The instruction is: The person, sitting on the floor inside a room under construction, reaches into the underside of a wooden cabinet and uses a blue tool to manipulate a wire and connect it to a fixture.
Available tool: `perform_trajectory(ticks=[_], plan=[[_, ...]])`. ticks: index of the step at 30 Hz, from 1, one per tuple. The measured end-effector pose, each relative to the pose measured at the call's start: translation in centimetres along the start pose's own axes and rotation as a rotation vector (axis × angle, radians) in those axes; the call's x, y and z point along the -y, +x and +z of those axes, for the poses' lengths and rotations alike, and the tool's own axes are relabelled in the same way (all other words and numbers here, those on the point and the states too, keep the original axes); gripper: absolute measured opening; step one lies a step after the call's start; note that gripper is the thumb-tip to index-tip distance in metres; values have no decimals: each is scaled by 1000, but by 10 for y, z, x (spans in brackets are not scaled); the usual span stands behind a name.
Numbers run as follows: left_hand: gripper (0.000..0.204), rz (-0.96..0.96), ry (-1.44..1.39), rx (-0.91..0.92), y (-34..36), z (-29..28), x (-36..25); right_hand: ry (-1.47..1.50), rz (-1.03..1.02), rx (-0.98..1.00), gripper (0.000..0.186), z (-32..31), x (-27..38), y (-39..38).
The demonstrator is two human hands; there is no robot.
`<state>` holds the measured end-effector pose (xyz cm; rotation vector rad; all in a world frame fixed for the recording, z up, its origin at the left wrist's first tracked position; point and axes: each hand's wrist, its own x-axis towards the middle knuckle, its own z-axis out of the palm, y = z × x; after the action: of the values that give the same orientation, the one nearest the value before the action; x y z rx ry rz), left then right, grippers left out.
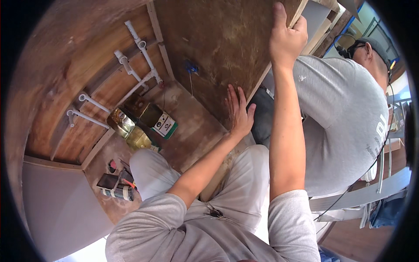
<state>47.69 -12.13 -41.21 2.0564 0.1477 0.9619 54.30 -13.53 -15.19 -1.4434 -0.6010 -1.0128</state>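
Observation:
A brown plywood panel (pixel 209 39) stands upright in front of me, edged with pale wood strips. My right hand (pixel 289 41) is closed around its upper right edge, the thumb on the brown face and the other fingers wrapped over the rim. Lower down, my left hand (pixel 238 112) is pressed flat on the panel near its bottom right edge, fingers stretched out. On the panel's face, left of my hands, sits a small blue fitting (pixel 190 67) from which a thin cord hangs.
White plastic pipes (pixel 150 72) run along the wooden wall at the left. Below them, cut-open metal tins (pixel 150 115) stand on the stained floor. A black-and-silver bundle (pixel 118 192) lies by my left knee. Close on my right, another person in a grey shirt (pixel 345 109) bends behind the panel.

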Motion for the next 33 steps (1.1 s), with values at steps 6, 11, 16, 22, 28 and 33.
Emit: perform_trajectory(ticks=[6, 11, 16, 22, 28, 33], plan=[[68, 85, 82, 59, -18, -6, 10, 49, 27, -31, 36, 7, 6, -3], [62, 270, 165, 186, -25, -27, 14, -6, -21, -42, 40, 8, -12, -2], [60, -157, -261, -152, 18, -12, 9, -69, 3, -28, 42, 6, -15, -1], [69, -760, -380, -551, 76, 1, 89, 39, 22, -72, 45, 16, -7, -6], [72, -710, -340, -481, 76, 9, 93, 30, 33, -52, 44, 9, -11, -2], [71, -559, -112, -393, 101, -13, 68, -6, 28, -44, 45, 0, -17, 0]])
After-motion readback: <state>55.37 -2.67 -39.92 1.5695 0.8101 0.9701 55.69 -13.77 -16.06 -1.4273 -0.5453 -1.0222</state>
